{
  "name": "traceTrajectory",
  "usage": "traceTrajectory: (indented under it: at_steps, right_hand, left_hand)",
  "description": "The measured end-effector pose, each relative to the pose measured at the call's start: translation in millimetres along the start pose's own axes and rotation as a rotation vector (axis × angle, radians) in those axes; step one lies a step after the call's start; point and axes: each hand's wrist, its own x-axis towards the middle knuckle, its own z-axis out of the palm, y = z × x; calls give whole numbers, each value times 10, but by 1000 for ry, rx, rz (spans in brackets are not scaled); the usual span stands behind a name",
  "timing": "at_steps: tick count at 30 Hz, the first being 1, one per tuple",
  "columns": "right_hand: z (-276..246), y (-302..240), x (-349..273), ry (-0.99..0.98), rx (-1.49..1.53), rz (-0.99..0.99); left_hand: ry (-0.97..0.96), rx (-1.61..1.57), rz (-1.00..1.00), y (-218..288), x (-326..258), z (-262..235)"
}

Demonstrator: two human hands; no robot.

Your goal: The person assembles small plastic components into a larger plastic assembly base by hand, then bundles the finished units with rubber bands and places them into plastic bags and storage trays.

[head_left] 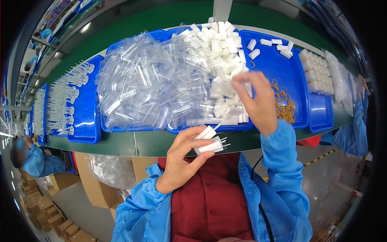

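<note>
Left hand (183,159): closed around a small bundle of white plug adapters (209,140), held just off the near edge of the surface (121,145), above the person's lap. The adapters are white, block-shaped, smooth and glossy, with thin metal prongs projecting to the right; at least two units lie stacked side by side between thumb and fingers, and the exact count cannot be read.

Right hand (258,101): raised over the middle blue tray (177,130), fingers pinched on one white piece (241,72) of the same colour as the bundle; its shape is partly covered by the fingers.

The middle tray carries a heap of loose white adapters (219,60) on its right half, running from the far edge to the near edge. To the left, a dense pile of clear plastic sleeves (149,80) spreads across two trays.

The right blue tray (278,60) holds a few white pieces (274,44) at its far edge and a scatter of tan rubber bands (285,103) near its centre. Banded white bundles (318,72) are stacked toward the right end of the surface.

At the left end, a blue tray (84,121) holds rows of clear parts (64,101).
</note>
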Motion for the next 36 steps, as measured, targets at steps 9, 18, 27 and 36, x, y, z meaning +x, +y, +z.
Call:
traceTrajectory:
  at_steps: [9, 18, 27, 36]
  right_hand:
    - [243, 115, 264, -57, -200, -95]
    - [-33, -356, -361, -17, 921, 504]
    - [94, -473, -843, 15, 903, 427]
    - [144, -393, -913, 5, 843, 354]
  left_hand:
    - [-11, -147, -44, -27, -11, 14]
    - [39, -322, -35, -27, 28, -18]
    - [54, -304, -38, -21, 60, 59]
    - [106, -310, -50, -59, 30, 76]
